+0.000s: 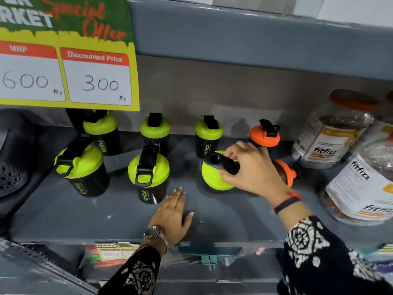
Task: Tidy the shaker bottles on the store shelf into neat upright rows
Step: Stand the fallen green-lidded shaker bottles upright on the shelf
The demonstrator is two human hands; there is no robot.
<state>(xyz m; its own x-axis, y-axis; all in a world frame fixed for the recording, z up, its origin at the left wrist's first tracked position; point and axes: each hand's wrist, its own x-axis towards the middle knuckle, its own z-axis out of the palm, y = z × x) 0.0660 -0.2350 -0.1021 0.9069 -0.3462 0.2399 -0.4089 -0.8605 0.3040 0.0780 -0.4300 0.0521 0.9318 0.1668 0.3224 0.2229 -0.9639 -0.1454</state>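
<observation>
Grey metal shelving fills the head view, with a yellow and green price card hanging from the upper shelf edge at left. It reads MRP 600 and discounted price 300.

On the shelf stand black shaker bottles in two rows. Back row: three green-lidded bottles and one upright orange-lidded bottle at the right end. Front row: two green-lidded bottles, both upright, then a third green-lidded bottle under the right hand. That hand is closed on the black flip cap on the third bottle's lid, fingers curled over it. Just behind the same wrist, a second orange-lidded bottle lies tipped on its side, lid pointing right.

The left hand rests flat and released on the bare shelf, fingers spread, just in front of the middle front-row bottle and holding nothing.

Clear labelled jars with orange lids occupy the right end of the shelf.
</observation>
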